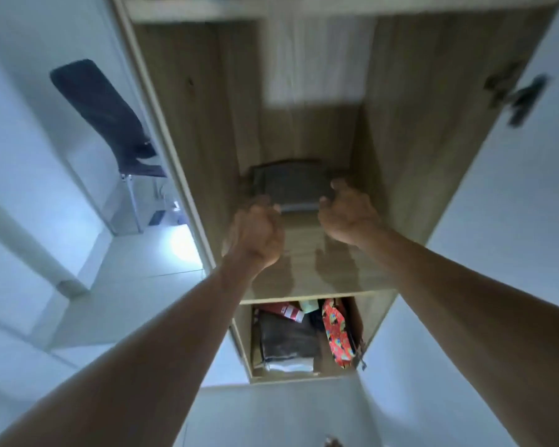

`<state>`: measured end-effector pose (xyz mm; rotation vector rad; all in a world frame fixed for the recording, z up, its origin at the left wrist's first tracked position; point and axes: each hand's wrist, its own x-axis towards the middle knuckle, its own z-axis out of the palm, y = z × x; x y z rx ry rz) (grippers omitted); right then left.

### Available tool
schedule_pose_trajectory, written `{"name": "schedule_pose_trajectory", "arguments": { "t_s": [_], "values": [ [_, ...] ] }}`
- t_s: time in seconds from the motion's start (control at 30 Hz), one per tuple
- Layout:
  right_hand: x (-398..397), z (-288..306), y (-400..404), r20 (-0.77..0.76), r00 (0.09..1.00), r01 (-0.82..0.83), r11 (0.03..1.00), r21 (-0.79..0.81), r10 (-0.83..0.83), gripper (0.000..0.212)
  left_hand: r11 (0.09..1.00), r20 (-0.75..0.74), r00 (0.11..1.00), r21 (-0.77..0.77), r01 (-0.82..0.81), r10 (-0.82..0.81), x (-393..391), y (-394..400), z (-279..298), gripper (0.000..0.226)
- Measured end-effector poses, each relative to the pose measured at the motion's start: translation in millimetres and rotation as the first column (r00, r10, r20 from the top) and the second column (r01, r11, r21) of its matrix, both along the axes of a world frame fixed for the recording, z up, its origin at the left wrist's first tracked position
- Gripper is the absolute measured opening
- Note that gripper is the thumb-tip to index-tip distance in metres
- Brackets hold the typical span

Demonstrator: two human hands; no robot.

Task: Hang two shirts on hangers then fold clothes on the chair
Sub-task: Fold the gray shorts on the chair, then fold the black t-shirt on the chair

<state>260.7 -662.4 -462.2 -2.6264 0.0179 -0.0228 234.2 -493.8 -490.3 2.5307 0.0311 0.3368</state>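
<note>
A folded grey garment (pixel 292 185) lies at the back of a wooden wardrobe shelf (pixel 307 272). Both my arms reach into the wardrobe. My left hand (pixel 259 232) hovers just in front of the garment's left corner, fingers loosely curled and holding nothing. My right hand (pixel 347 211) is at the garment's right front corner, fingers spread and bent, with nothing in it. A white hanging garment (pixel 317 59) shows at the back, above the shelf. The frame is blurred by motion.
The compartment below (pixel 304 337) holds folded dark clothes, a red box and a colourful patterned pouch. A dark chair (pixel 110 124) stands on the left on the pale floor. White wardrobe doors (pixel 513 188) flank the opening on the right, with a hinge near the top.
</note>
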Motion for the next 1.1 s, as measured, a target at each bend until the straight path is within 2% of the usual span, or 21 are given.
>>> {"name": "schedule_pose_trajectory", "arguments": {
  "t_s": [0.13,0.23,0.43,0.57,0.7,0.8,0.93,1.1],
  "values": [
    [-105,76,-6,-0.175,0.975,-0.144,0.989,-0.021,0.138,0.06,0.999,-0.127,0.991,0.025,0.042,-0.038,-107,4,76,0.04],
    [-162,134,-16,-0.216,0.963,-0.16,0.987,0.02,0.161,0.065,0.998,-0.155,0.988,0.066,0.001,0.009,-165,9,134,0.042],
    [-236,254,-33,-0.145,0.96,-0.236,0.971,0.035,0.238,0.064,0.993,-0.045,0.995,0.08,-0.087,0.09,-263,11,259,0.042],
    [-278,306,-38,-0.062,0.932,-0.356,0.933,0.046,0.358,0.065,0.974,-0.011,0.975,0.054,-0.22,0.221,-326,7,308,0.042],
    [-332,319,-43,-0.008,0.838,-0.545,0.838,-0.006,0.545,0.066,0.927,0.015,0.927,0.011,-0.374,0.374,-404,-4,315,0.039],
    [-384,314,-49,-0.053,0.733,-0.68,0.729,-0.08,0.678,0.066,0.883,-0.04,0.882,-0.012,-0.47,0.469,-478,-18,296,0.038],
    [-457,297,-45,-0.125,0.622,-0.782,0.604,-0.153,0.773,0.067,0.817,-0.125,0.81,0.002,-0.577,0.572,-597,-41,273,0.036],
    [-544,294,-11,-0.122,0.451,-0.89,0.437,-0.129,0.884,0.069,0.656,-0.175,0.646,0.0,-0.755,0.743,-734,-43,270,0.034]
  ]
}}
